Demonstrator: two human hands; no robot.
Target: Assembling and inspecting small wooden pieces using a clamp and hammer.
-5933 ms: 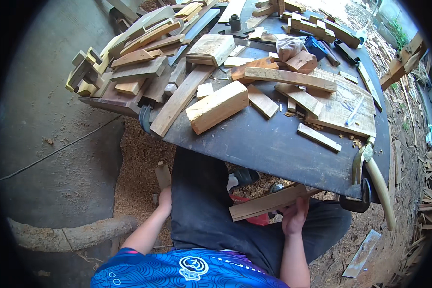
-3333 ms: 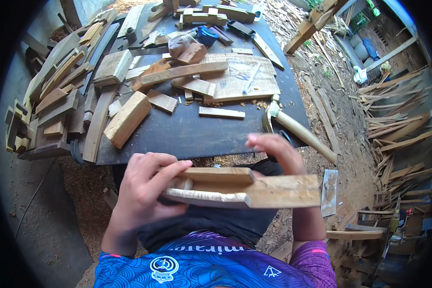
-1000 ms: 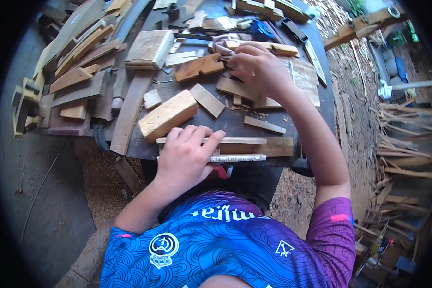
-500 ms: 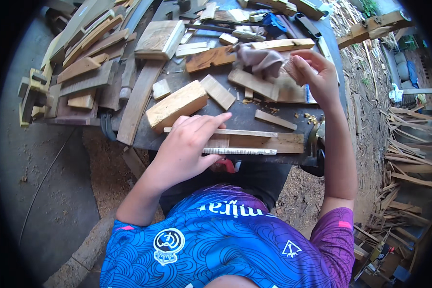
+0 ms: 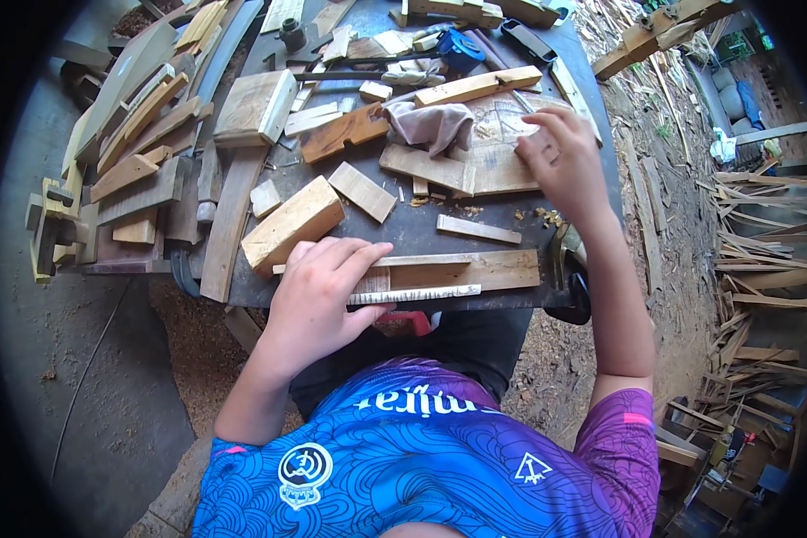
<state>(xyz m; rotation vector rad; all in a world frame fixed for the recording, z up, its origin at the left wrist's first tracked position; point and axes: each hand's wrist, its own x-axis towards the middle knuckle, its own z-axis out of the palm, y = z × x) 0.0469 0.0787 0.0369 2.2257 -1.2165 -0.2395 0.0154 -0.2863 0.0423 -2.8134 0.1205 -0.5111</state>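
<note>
My left hand (image 5: 318, 291) is closed over the left end of two narrow wooden strips at the table's near edge, fingers on the far side and thumb on the near side. The near strip (image 5: 426, 294) has a pale, dark-streaked edge; the far strip (image 5: 421, 261) runs parallel to it. Beneath and between them lies a flat board (image 5: 507, 270). My right hand (image 5: 565, 166) hovers over a wide pale board (image 5: 502, 170), fingers curved and apart from the thumb, with nothing visible held. Left of it, a crumpled greyish-pink cloth (image 5: 430, 127) rests on wood pieces.
A thick wooden block (image 5: 293, 224) sits just beyond my left hand. A small loose strip (image 5: 478, 229) and wood shavings (image 5: 533, 215) lie mid-table. A black clamp (image 5: 569, 287) grips the right front corner. Long offcuts (image 5: 143, 125) pile up at the left; a blue tool (image 5: 462, 49) is at the back.
The view has shifted, so the table appears lower and further left. The cloth, blurred before, now lies still. My right hand has drawn slightly away from it; my left hand keeps its hold.
</note>
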